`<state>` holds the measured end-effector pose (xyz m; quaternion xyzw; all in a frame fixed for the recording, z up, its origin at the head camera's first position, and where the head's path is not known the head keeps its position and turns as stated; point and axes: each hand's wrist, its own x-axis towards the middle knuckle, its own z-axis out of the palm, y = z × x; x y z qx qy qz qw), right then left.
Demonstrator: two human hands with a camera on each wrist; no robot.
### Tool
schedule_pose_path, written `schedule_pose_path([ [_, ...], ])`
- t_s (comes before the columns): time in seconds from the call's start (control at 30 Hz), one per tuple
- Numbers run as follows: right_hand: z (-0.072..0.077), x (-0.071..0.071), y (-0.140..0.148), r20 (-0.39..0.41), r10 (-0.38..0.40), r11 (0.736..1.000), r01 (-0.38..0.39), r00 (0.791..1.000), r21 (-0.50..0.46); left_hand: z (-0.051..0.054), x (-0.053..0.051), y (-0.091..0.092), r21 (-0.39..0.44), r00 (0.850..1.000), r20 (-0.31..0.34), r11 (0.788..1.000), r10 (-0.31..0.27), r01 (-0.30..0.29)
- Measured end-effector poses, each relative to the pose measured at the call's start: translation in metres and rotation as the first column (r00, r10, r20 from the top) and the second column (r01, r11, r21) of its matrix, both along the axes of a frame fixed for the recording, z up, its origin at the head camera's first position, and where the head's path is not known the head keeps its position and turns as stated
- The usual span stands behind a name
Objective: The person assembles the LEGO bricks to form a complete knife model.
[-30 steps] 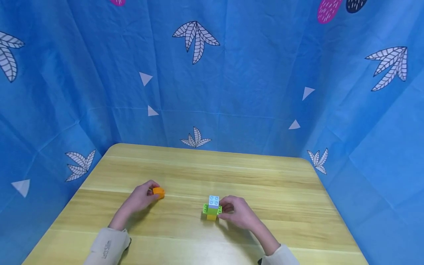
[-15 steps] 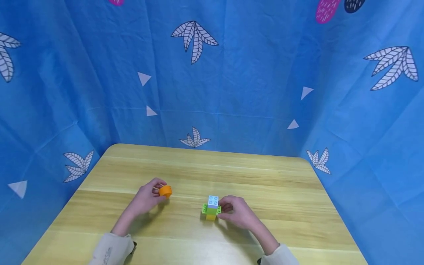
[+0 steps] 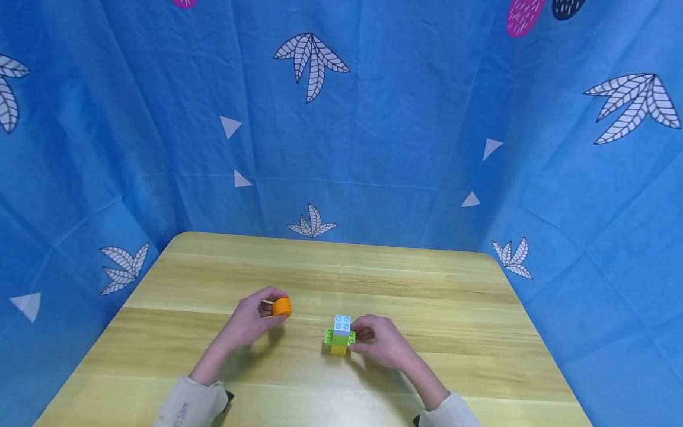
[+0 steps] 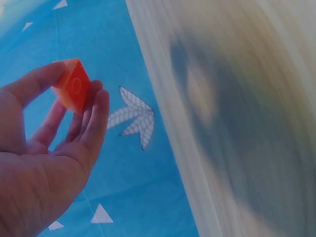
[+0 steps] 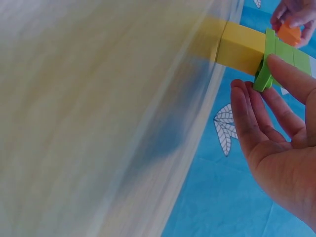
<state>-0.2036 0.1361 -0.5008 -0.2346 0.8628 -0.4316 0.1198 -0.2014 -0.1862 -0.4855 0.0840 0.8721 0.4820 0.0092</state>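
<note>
My left hand (image 3: 251, 322) pinches an orange building brick (image 3: 281, 307) between thumb and fingertips, off the table and left of a small stack. In the left wrist view one face of the orange brick (image 4: 76, 88) shows a round mark. The stack stands upright: a yellow brick (image 3: 338, 350) at the bottom, a wider green plate (image 3: 328, 337) and green brick (image 3: 341, 340) above, and a pale blue brick (image 3: 342, 323) with studs on top. My right hand (image 3: 385, 343) holds the green plate's right end between thumb and fingers, seen closely in the right wrist view.
A light wooden table (image 3: 427, 284) lies under both hands. Behind it and at both sides hangs a blue curtain (image 3: 405, 130) printed with white leaves and triangles.
My left hand has moved right with the orange brick, closer to the stack. The right hand and the stack have stayed in nearly the same place.
</note>
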Motion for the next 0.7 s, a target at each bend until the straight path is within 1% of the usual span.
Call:
schedule_pose_path([
  [0.13,-0.001,0.0,0.0,0.001,-0.002,1.0,0.002,1.0,-0.001,0.005,0.001,0.01,0.041,1.0,0.003,0.999,-0.013,0.013],
  [0.27,-0.001,0.0,0.0,-0.001,-0.002,1.0,0.002,1.0,0.001,0.01,0.003,0.019,0.069,0.998,-0.012,0.996,-0.059,0.059],
  [0.4,-0.001,0.0,0.0,-0.006,-0.002,1.0,0.002,1.0,0.005,0.014,0.006,0.029,0.063,0.995,-0.03,0.993,-0.099,0.101],
  [0.6,-0.001,0.001,0.0,-0.007,-0.004,1.0,0.004,1.0,0.01,0.019,0.008,0.042,0.056,0.992,-0.041,0.991,-0.121,0.123],
  [0.7,-0.001,0.001,0.0,-0.003,-0.005,1.0,0.005,1.0,0.008,0.02,0.008,0.047,0.07,0.989,-0.048,0.987,-0.14,0.143],
])
